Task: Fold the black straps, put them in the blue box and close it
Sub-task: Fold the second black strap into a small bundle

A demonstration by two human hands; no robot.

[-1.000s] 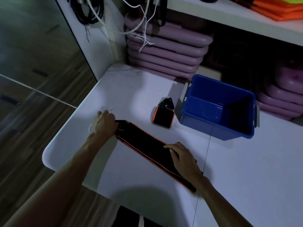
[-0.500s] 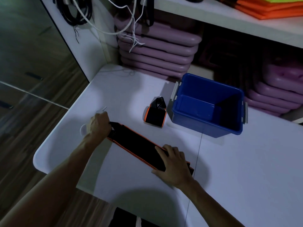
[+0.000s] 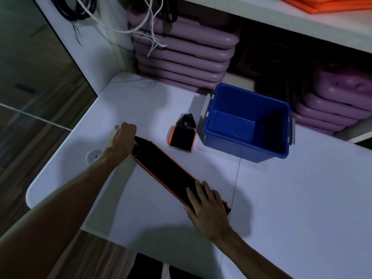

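Observation:
A long black strap (image 3: pixel 167 170) with orange edges lies stretched out diagonally on the white table (image 3: pixel 281 198). My left hand (image 3: pixel 122 137) is closed around its far left end. My right hand (image 3: pixel 205 206) lies flat on its near right end, fingers spread, pressing it down. A second black strap (image 3: pixel 182 137), folded into a small bundle with orange trim, rests just left of the blue box (image 3: pixel 247 125). The box stands open and looks empty; its grey latches hang at both ends. No lid is in view.
Stacks of purple lids or trays (image 3: pixel 181 55) fill the shelf behind the table and more stand at the right (image 3: pixel 332 105). White cords (image 3: pixel 149 27) and black cables hang at the back left. The table's rounded left edge drops to a wooden floor.
My right hand slid along the strap toward its near end and now lies flat on it. The left hand keeps its grip on the far end.

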